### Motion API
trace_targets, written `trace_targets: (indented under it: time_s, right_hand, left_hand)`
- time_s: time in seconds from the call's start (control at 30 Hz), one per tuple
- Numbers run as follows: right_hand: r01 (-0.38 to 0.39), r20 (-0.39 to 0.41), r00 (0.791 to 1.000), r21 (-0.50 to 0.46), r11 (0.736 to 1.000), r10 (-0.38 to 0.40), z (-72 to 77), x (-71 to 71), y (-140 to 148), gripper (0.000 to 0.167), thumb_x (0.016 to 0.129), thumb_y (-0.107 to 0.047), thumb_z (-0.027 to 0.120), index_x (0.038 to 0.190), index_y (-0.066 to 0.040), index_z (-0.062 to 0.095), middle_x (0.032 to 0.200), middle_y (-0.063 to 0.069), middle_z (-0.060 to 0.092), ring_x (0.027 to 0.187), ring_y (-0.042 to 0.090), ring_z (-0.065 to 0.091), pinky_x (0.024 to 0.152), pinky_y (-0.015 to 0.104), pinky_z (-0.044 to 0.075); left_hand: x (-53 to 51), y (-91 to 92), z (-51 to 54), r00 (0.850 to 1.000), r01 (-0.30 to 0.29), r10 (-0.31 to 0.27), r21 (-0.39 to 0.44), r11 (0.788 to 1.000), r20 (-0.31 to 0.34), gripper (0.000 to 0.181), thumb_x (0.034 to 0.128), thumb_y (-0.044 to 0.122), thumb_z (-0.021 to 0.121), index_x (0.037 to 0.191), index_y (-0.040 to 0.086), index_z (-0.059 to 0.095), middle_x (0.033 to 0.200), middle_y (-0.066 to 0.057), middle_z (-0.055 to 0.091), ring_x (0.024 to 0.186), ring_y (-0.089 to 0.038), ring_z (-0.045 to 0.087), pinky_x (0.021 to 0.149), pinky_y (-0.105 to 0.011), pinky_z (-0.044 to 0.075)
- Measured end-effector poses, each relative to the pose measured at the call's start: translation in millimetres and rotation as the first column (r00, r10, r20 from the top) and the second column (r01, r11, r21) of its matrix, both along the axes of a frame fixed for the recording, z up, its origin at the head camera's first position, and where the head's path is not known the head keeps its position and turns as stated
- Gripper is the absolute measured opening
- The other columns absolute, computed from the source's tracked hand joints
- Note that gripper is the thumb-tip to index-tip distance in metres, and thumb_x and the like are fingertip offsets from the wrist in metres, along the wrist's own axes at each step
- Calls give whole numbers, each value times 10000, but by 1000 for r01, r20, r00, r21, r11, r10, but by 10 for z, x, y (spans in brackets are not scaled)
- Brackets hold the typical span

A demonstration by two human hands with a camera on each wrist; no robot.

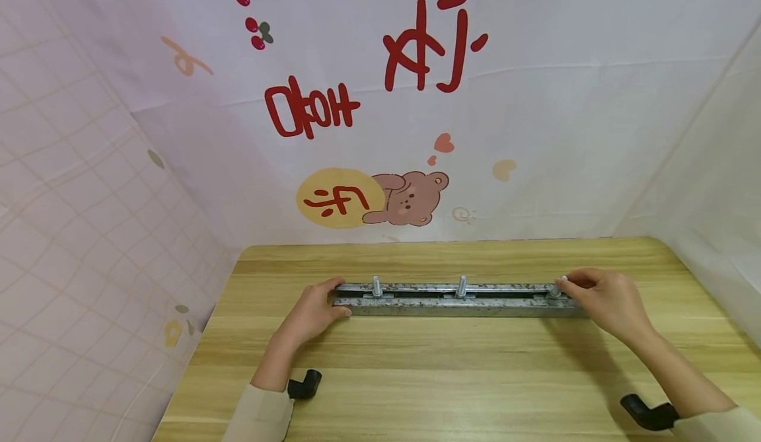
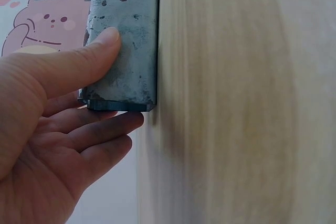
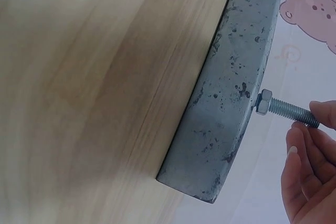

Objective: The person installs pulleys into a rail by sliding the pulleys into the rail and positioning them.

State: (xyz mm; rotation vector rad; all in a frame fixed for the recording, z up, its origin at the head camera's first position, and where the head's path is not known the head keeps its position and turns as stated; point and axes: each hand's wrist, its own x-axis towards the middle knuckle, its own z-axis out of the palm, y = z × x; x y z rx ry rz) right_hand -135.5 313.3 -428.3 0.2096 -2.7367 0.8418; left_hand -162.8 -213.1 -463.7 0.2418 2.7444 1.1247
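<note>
A long grey metal channel point(image 1: 428, 306), slotted along its top and marked with dark specks, lies across the wooden table. Three threaded bolts stand upright out of the slot: one at left point(image 1: 376, 287), one in the middle point(image 1: 461, 287) and one at right point(image 1: 555, 291). My left hand point(image 1: 315, 308) grips the channel's left end, its thumb point(image 2: 97, 59) flat against the near side. At the other end, my right hand point(image 1: 612, 300) pinches the top of the right bolt point(image 3: 289, 111) between thumb and fingertips. A hex nut point(image 3: 264, 102) sits low on that bolt, close to the channel.
The wooden table point(image 1: 428, 369) extends in front of and behind the channel. A white printed backdrop point(image 1: 565, 98) rises at the table's far edge, with more sheeting at both sides. Black bent pieces show beside the left wrist point(image 1: 306, 385) and the right wrist point(image 1: 648, 414).
</note>
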Motion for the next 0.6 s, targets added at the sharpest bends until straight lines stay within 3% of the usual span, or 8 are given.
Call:
trace_targets:
  time_s: [0.6]
  right_hand:
    - [-17,-37,999,1,1000,17,-22,-11,-65,182,953,-191,794,988,-12,811,855,84,779,708,92,691,574,246,533]
  left_hand:
    - [4,5,-2,1000,-1,1,8,1000,-6,699,886,132,860,1500,1,553,1446,-197,612,1334,-357,581,1035,-526,524]
